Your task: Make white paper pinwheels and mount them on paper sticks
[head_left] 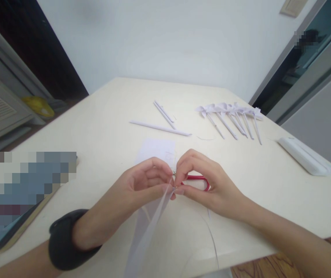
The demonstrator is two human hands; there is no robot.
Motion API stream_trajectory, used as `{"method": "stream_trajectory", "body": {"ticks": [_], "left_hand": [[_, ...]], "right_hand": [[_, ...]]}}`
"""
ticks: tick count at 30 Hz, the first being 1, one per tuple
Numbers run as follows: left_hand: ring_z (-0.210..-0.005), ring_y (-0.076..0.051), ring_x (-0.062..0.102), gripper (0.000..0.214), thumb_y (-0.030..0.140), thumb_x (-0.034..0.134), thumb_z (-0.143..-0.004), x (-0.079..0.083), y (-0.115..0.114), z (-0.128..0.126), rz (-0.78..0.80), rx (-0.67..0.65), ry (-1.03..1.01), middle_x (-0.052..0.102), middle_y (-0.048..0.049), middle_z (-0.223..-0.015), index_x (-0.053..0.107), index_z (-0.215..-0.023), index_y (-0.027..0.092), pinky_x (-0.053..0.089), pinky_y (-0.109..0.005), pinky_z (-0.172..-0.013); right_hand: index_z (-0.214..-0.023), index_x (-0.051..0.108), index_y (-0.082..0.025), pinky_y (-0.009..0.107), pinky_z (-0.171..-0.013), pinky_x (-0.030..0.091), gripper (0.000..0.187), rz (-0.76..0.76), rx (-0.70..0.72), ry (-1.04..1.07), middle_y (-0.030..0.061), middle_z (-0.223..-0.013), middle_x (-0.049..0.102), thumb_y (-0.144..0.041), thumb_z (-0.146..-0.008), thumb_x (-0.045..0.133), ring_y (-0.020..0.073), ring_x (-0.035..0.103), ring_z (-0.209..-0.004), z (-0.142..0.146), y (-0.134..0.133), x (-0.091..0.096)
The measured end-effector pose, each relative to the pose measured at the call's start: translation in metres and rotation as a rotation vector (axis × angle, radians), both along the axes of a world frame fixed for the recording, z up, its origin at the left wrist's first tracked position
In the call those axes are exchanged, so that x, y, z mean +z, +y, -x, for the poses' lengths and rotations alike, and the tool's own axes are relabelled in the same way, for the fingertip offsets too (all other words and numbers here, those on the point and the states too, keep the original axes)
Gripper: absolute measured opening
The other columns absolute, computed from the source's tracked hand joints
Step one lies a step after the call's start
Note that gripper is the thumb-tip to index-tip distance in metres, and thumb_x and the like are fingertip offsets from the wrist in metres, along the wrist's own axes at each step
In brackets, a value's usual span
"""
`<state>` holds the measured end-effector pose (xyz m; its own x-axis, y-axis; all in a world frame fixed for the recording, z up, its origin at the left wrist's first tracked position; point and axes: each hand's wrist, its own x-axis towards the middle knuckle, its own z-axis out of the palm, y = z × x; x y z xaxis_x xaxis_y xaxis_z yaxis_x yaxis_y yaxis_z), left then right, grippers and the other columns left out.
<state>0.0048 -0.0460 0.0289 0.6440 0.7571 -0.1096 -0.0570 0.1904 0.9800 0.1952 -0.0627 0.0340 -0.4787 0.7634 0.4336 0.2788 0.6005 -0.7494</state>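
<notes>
My left hand (145, 185), with a black band (69, 239) on its wrist, pinches the upper tip of a thin white sheet of paper (146, 235). The paper hangs down from there toward the table's front edge, folded or curled along its length. At the same tip, the thumb and fingers of my right hand (202, 181) are pinched together, touching the left fingertips. What lies between the right fingertips is too small to make out. Scissors with red handles (197, 177) lie behind the right hand, partly covered by it. A thin wire (213, 241) curves below that hand.
Several white paper pinwheels on sticks (230, 116) lie at the back right. Rolled paper sticks (161, 128) lie at the back middle, near a flat white sheet (156, 150). A white packet (304, 156) rests at the right edge, a blurred-out flat object (23, 193) at left.
</notes>
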Motion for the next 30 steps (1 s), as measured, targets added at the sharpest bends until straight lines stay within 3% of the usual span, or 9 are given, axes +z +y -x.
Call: {"method": "stream_trajectory", "body": {"ticks": [13, 19, 24, 30], "left_hand": [[-0.076, -0.007, 0.058, 0.010, 0.013, 0.056, -0.085, -0.001, 0.001, 0.002, -0.111, 0.045, 0.005, 0.060, 0.0049, -0.081, 0.053, -0.089, 0.022, 0.044, -0.016, -0.069], [-0.075, -0.007, 0.058, 0.009, 0.016, 0.057, -0.085, -0.001, 0.001, 0.002, -0.156, 0.056, 0.035, 0.059, 0.0054, -0.079, 0.052, -0.088, 0.022, 0.045, -0.017, -0.067], [-0.076, -0.008, 0.060, 0.011, 0.017, 0.059, -0.083, 0.002, -0.003, 0.003, -0.344, 0.129, 0.143, 0.062, 0.0058, -0.080, 0.052, -0.090, 0.024, 0.048, -0.020, -0.071], [-0.075, -0.009, 0.062, 0.014, 0.013, 0.060, -0.081, 0.004, -0.010, 0.003, -0.561, 0.258, 0.301, 0.062, 0.0069, -0.079, 0.052, -0.085, 0.024, 0.049, -0.019, -0.070]], "right_hand": [[-0.084, 0.059, -0.012, 0.020, -0.072, 0.045, 0.003, -0.231, -0.005, -0.088, 0.0041, -0.088, 0.053, -0.010, -0.082, 0.059, 0.0095, 0.052, -0.082, -0.003, 0.000, -0.002], [-0.086, 0.058, -0.014, 0.026, -0.071, 0.047, 0.008, -0.421, -0.006, -0.204, 0.0059, -0.086, 0.056, -0.010, -0.086, 0.051, 0.0137, 0.055, -0.083, -0.003, -0.001, -0.004], [-0.082, 0.058, -0.016, 0.026, -0.061, 0.045, 0.011, -0.563, -0.057, -0.290, 0.0037, -0.077, 0.059, -0.011, -0.087, 0.049, 0.0125, 0.053, -0.069, -0.002, 0.001, -0.006], [-0.082, 0.058, -0.013, 0.029, -0.059, 0.041, 0.010, -0.692, -0.077, -0.414, 0.0039, -0.074, 0.061, -0.007, -0.084, 0.050, 0.0138, 0.050, -0.066, -0.002, 0.000, -0.008]]}}
